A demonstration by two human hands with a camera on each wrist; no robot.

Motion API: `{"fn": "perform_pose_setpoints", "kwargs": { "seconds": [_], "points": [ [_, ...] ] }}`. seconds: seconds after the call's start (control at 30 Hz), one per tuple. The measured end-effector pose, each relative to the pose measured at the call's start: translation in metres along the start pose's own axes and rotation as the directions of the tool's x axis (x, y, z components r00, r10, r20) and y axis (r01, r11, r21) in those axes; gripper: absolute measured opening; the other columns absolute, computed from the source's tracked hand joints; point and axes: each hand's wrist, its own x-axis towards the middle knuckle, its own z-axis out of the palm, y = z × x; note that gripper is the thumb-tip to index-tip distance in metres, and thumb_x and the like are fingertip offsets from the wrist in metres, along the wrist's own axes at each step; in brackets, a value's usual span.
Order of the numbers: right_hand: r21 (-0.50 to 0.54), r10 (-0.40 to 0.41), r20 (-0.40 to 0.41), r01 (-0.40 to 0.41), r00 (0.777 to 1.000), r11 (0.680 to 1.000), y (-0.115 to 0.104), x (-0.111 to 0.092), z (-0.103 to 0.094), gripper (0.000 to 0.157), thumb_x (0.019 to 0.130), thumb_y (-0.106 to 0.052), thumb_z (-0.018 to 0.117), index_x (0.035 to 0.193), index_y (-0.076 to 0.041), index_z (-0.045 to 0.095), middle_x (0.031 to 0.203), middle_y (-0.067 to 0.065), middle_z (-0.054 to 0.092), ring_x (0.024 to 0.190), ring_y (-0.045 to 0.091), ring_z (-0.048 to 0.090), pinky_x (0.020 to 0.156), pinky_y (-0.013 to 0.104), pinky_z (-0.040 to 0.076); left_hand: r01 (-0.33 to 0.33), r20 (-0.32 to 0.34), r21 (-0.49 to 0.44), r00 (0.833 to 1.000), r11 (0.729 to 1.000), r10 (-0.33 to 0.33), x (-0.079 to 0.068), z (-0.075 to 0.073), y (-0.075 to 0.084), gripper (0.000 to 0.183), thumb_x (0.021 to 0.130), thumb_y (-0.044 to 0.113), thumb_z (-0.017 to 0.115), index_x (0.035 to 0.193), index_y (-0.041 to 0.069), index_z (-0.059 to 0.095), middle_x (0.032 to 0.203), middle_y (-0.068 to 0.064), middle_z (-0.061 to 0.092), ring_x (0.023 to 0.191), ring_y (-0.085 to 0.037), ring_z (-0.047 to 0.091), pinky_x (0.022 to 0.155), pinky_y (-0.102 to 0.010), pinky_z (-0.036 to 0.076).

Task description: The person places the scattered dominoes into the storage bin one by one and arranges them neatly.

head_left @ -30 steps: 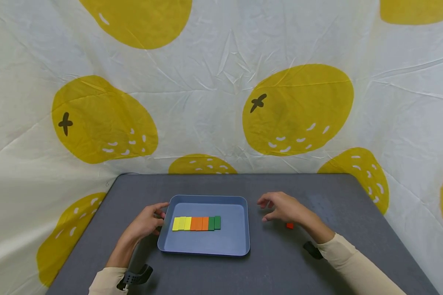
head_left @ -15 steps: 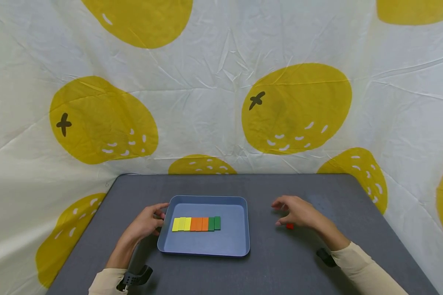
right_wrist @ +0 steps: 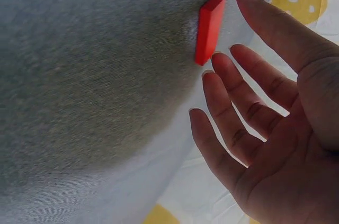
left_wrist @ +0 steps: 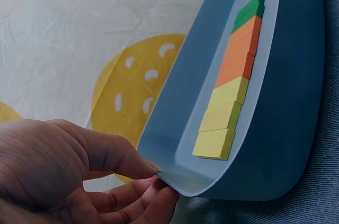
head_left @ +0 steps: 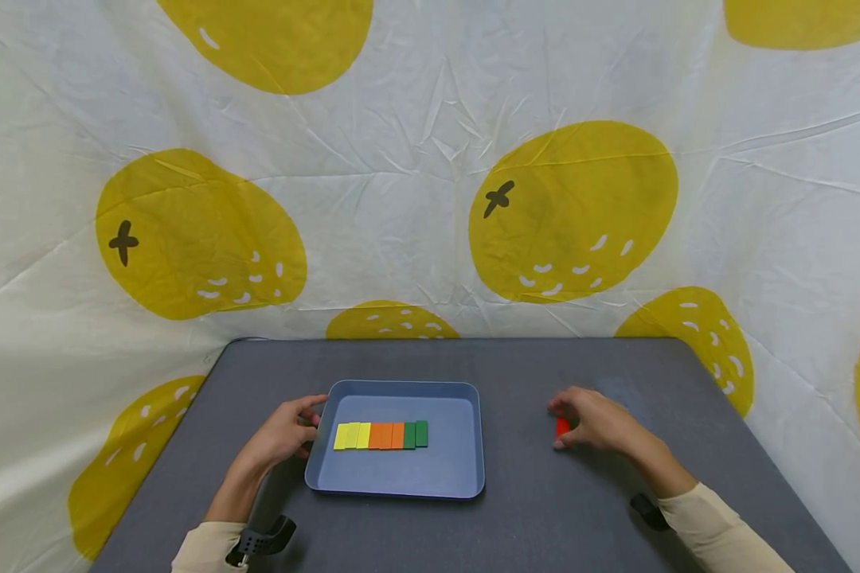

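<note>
A blue tray [head_left: 396,473] holds a row of flat wooden blocks: three yellow ones [left_wrist: 218,121], three orange ones [left_wrist: 238,49] and two green ones [left_wrist: 250,12]. At the tray's left side, my left hand [head_left: 284,434] pinches the rim, thumb on the edge and fingers curled outside below it. A red block [right_wrist: 210,29] lies on the table to the tray's right. My right hand [head_left: 602,422] is over it, thumb on the near side and fingertips at the far side. In the right wrist view the fingers [right_wrist: 220,105] are spread, with no grip on the block.
Both things rest on a dark grey table [head_left: 516,509]. A white cloth [head_left: 401,239] with yellow fruit prints hangs behind the table and along its sides. A dark strap [head_left: 267,539] is on the left wrist.
My right hand has moved right from beside the tray and come down around the red block, its fingertips now beside it. The left hand and the tray have stayed put.
</note>
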Motion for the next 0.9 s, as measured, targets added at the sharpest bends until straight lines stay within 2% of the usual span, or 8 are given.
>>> {"fn": "perform_pose_setpoints", "kwargs": {
  "seconds": [0.2, 0.57, 0.9],
  "points": [
    [-0.048, 0.056, -0.002, -0.056, 0.998, 0.997, 0.0035, -0.0033, 0.0013, 0.050, 0.065, -0.026, 0.095, 0.103, -0.005, 0.072, 0.095, 0.000, 0.065, 0.085, 0.016, 0.063, 0.074, 0.039, 0.052, 0.007, 0.003, -0.002, 1.000, 1.000, -0.007, 0.0001, -0.0015, 0.0010, 0.061, 0.091, -0.008, 0.057, 0.150, 0.000, 0.045, 0.106, -0.018, 0.055, 0.087, -0.026, 0.054, 0.061, -0.040, 0.053],
    [-0.079, 0.081, -0.019, -0.082, 0.997, 0.994, 0.0029, -0.0059, 0.0017, 0.044, 0.065, -0.027, 0.095, 0.098, -0.008, 0.071, 0.091, -0.003, 0.061, 0.079, 0.013, 0.057, 0.068, 0.035, 0.048, 0.016, 0.013, -0.006, 1.000, 1.000, -0.016, 0.0004, -0.0033, 0.0021, 0.062, 0.091, -0.008, 0.058, 0.151, 0.001, 0.045, 0.108, -0.018, 0.055, 0.087, -0.027, 0.054, 0.061, -0.040, 0.053],
    [-0.076, 0.085, -0.012, -0.085, 0.996, 0.993, -0.0007, -0.0051, 0.0002, 0.040, 0.069, -0.028, 0.092, 0.097, -0.009, 0.071, 0.090, -0.003, 0.060, 0.078, 0.011, 0.055, 0.067, 0.031, 0.047, 0.016, 0.020, -0.012, 1.000, 1.000, -0.016, 0.0003, -0.0047, 0.0024, 0.062, 0.091, -0.008, 0.057, 0.151, 0.001, 0.045, 0.108, -0.018, 0.055, 0.087, -0.026, 0.054, 0.061, -0.040, 0.053]
  ]
}}
